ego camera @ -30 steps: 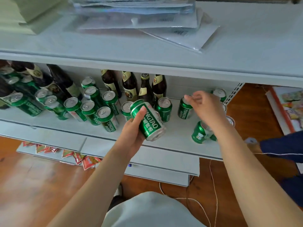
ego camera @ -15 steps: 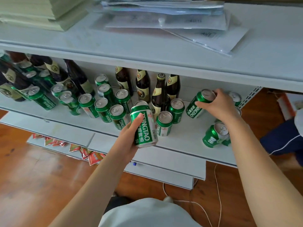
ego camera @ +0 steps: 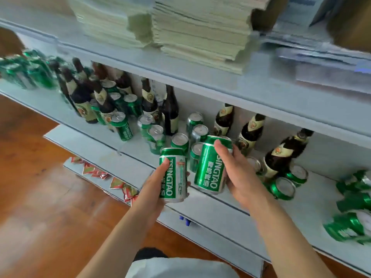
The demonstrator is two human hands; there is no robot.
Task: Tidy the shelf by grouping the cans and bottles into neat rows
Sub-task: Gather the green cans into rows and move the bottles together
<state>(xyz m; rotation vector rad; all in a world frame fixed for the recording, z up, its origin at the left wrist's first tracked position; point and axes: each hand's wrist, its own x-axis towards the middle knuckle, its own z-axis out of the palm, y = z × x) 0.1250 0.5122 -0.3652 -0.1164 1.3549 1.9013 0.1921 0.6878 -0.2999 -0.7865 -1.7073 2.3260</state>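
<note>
Green cans (ego camera: 173,175) (ego camera: 211,167) fill each hand's grip (ego camera: 155,184) (ego camera: 239,173); far-left cans (ego camera: 26,71) blur.

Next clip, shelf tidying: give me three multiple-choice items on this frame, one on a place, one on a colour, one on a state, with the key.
1. Where do the pale paper stacks lie?
A. on the shelf above the drinks
B. on the floor
C. among the bottles

2. What colour are the cans in both hands?
A. red
B. green
C. blue

3. What is the right hand doing?
A. hanging idle
B. pressing flat on the shelf
C. holding a can

Key: 1 A, the stacks sit on the upper board; 2 B, the left can and right can are green; 3 C, its grip wraps the right can, while the left hand holds the other.
</note>
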